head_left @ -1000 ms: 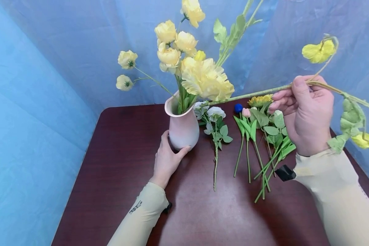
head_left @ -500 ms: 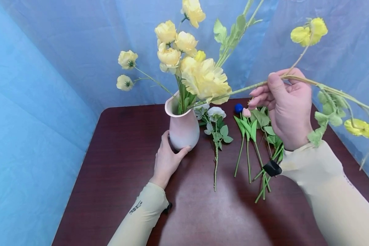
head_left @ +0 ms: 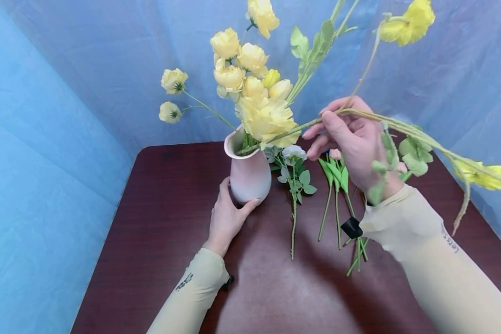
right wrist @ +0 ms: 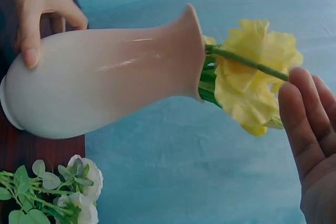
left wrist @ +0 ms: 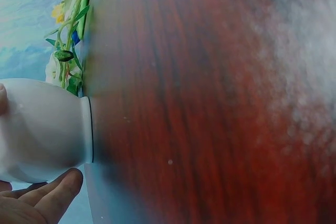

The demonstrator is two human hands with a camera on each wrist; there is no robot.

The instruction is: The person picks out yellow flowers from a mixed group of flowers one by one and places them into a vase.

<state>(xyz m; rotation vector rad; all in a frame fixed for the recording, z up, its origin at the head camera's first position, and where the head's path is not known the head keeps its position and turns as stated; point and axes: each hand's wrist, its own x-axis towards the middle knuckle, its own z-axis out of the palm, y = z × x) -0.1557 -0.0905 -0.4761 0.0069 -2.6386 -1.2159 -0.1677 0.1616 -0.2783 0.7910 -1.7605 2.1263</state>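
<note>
A pinkish-white vase [head_left: 250, 178] stands upright on the dark wood table [head_left: 167, 195], with pale yellow flowers [head_left: 229, 76] rising from its mouth. My left hand [head_left: 227, 220] grips the vase low on its body, thumb in front. Between thumb and fingers, my right hand [head_left: 355, 144] pinches a long artificial flower stem [head_left: 296, 130]. That stem slants leftward, its cut end just inside the vase's rim. Bright yellow blooms [head_left: 411, 23] and green leaves hang off its other end, beyond the hand. In the right wrist view the stem [right wrist: 252, 64] crosses a large yellow flower [right wrist: 257, 77].
Right of the vase lies a white rose stem [head_left: 293, 199]. Farther right are several tulips with green stems [head_left: 338, 204], partly hidden behind my right forearm. Blue cloth [head_left: 67, 69] hangs behind and beside the table. Tall green leafy stems [head_left: 313, 60] lean out of the vase.
My right hand has moved left, bringing the stem's cut end from beside the vase's mouth to inside its rim. A large yellow flower has been nudged left. The left hand stays still.
</note>
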